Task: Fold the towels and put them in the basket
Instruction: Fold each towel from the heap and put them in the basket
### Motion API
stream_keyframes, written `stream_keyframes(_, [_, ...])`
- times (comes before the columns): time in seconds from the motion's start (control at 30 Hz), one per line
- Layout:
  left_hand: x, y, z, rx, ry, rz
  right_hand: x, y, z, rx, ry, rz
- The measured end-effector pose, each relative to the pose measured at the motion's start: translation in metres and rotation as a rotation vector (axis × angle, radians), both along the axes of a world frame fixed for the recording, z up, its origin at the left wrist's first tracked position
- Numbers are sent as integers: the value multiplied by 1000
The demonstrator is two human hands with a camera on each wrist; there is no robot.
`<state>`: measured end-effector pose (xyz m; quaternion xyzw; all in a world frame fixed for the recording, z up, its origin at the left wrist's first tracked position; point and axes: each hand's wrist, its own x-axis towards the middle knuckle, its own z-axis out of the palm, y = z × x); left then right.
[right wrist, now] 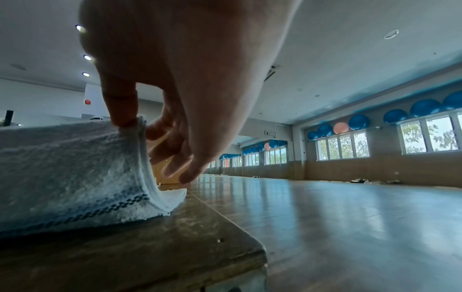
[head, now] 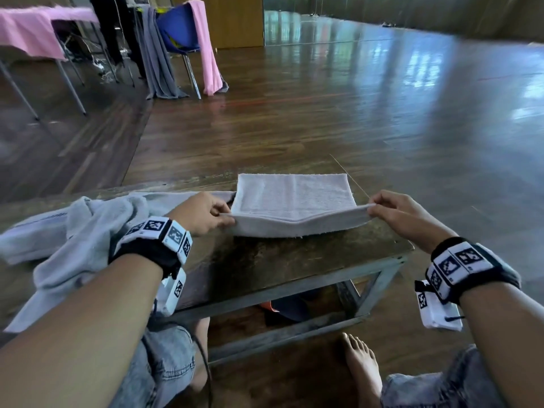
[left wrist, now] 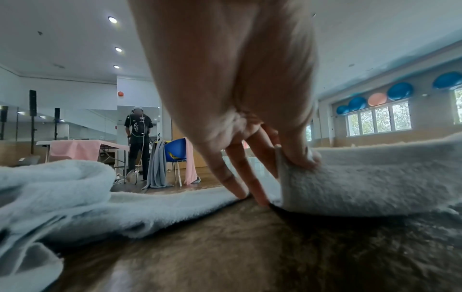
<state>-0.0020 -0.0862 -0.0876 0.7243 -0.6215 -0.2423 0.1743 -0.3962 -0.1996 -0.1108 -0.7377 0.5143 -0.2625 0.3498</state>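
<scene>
A pale grey towel [head: 294, 195] lies partly folded on the low wooden table [head: 265, 260]. Its near edge is lifted off the tabletop. My left hand [head: 206, 214] pinches the near left corner, and my right hand [head: 391, 209] pinches the near right corner. In the left wrist view the thumb presses the towel [left wrist: 375, 177] edge while the other fingers [left wrist: 240, 189] reach down to the table. In the right wrist view the thumb and forefinger pinch the towel [right wrist: 75, 168] corner. A second, crumpled light towel [head: 73, 231] is heaped at the table's left. No basket is in view.
The table's right edge [head: 406, 245] is just past my right hand, with glossy wooden floor [head: 382, 113] beyond. My knees and bare foot [head: 362, 363] are below the table. Far left stand a blue chair [head: 179, 28] draped with cloths, a pink-covered table [head: 29, 30] and a person [left wrist: 138, 138].
</scene>
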Motion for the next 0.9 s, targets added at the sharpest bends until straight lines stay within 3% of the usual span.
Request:
stream_keyframes(0.17, [0, -6, 8, 91, 90, -26, -1, 3, 16, 112, -12, 94])
stream_keyframes(0.33, [3, -12, 9, 391, 227, -26, 2, -5, 18, 300, -22, 114])
stream_keyframes(0.43, [4, -19, 3, 279, 239, 27, 8, -16, 10, 245, 89, -5])
stream_keyframes(0.63, [-3, -48, -16, -98, 33, 62, 19, -40, -12, 3, 210, -225])
stream_keyframes(0.77, [-5, -69, -28, -139, -78, 93, 28, -50, -26, -133, 278, -243])
stream_keyframes(0.9, [-5, -80, -42, -68, -136, 72, 32, -58, -40, -157, 379, -219])
